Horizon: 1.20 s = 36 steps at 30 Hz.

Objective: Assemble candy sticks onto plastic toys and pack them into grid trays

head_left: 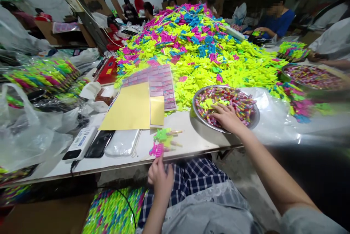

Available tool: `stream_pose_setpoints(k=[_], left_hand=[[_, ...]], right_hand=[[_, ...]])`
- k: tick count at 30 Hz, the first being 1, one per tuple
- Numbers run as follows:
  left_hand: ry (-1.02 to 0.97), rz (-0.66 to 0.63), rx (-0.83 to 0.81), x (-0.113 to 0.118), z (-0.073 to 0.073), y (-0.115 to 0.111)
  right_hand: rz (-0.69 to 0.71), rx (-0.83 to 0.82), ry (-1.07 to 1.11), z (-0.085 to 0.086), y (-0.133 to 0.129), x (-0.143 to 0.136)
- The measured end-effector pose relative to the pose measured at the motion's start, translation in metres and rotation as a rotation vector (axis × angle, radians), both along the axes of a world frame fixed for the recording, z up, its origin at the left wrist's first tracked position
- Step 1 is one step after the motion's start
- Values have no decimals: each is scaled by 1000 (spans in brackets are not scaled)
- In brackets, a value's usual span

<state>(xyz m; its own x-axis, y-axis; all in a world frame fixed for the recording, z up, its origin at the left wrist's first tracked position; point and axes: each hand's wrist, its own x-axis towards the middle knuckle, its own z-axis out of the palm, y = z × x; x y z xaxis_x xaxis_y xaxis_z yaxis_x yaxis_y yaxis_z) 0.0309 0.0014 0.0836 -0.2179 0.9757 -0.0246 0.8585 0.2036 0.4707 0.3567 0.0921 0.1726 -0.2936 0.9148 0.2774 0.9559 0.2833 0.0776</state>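
My left hand is at the table's front edge, thumb apart. Its outstretched index finger touches a pink plastic piece, without gripping it. Just beyond lie a green plastic piece and a yellow one, with thin sticks pointing right. My right hand rests over a round metal bowl, fingers spread on the contents. The bowl holds many small patterned sticks, pink, red and yellow. Some bright yellow plastic pieces lie among them at my fingertips; I cannot make out a grip.
A large heap of coloured plastic pieces covers the table's back. To the left are yellow card, printed sheets, a black phone, a white power bank and clear bags. A second bowl stands right. Other people sit around.
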Motion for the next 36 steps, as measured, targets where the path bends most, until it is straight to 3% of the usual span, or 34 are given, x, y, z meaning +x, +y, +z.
stream_pose_setpoints(k=[3,8,15,19,21,25,27,29,32,34,36], left_hand=[[41,-40,18,0,4,3],[73,-46,33,3,9,8],[-41,10,107,0,22,-4],[-217,-14,206,-9,38,-11],[-441,-84,189,-9,49,-12],[-947,-262,-108,9,72,-10],[-1124,-284,-192,21,80,-8],[-1251,-209,-176,30,87,-7],[-1288,-62,-109,34,94,-5],[-1250,0,-83,31,95,-5],[-1217,40,-64,28,95,-6]], right_hand=[[-8,48,69,3,0,6],[-180,156,314,15,9,2],[-230,115,131,14,38,-19],[-213,219,442,29,22,-23],[-155,80,731,35,2,-36],[146,-655,1136,31,-42,-87],[215,-886,1279,21,-58,-112],[185,-923,1472,10,-70,-130],[62,-775,1709,-2,-86,-141],[25,-758,1747,-6,-96,-144],[26,-841,1728,-7,-105,-149]])
